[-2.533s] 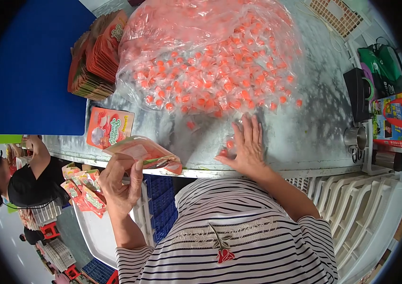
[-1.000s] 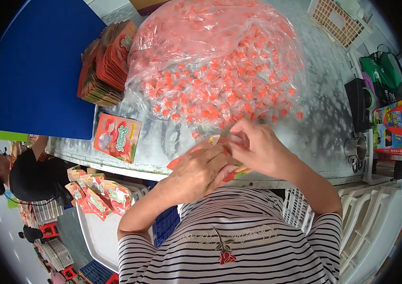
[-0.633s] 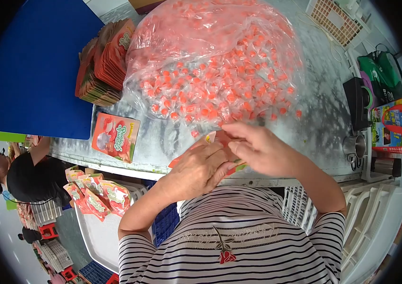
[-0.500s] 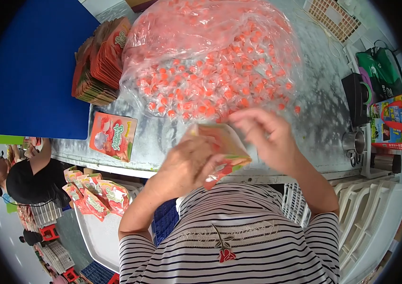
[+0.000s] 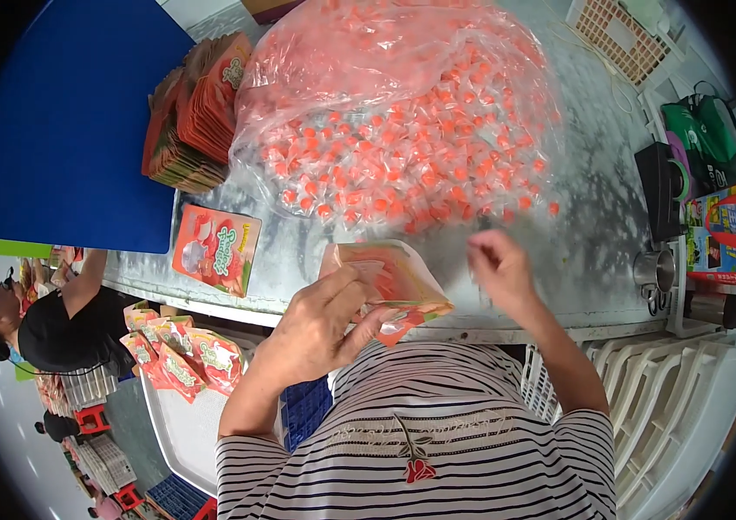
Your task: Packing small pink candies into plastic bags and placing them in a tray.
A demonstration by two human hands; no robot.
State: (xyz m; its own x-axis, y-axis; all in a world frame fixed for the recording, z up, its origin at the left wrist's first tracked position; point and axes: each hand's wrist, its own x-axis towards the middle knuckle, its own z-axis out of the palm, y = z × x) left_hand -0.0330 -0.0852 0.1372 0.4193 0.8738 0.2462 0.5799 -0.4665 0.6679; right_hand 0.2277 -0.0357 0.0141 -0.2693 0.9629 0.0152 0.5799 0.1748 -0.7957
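Evidently, the left hand (image 5: 320,325) has a firm pinch on an open pouch (image 5: 398,276), thumb and fingers closed on its left side, above the near edge of the desk (image 5: 589,260). This side grip appears to keep the mouth spread and facing upward. The right hand (image 5: 506,270) is just beside it, clear of the pouch, fingers partly curled; blur prevents telling whether anything is held. Wrapped pieces (image 5: 420,165), round and orange-red in crinkled clear film, lie within easy reach beyond both hands, partly under a loose, glossy plastic bag (image 5: 342,65). A single pouch (image 5: 216,250) lies flat on the desk, apart from a leaning stack of pouches (image 5: 194,117), presumably for ready access. Plumper, creased pouches (image 5: 181,354) are grouped at a smooth white tray (image 5: 179,420).
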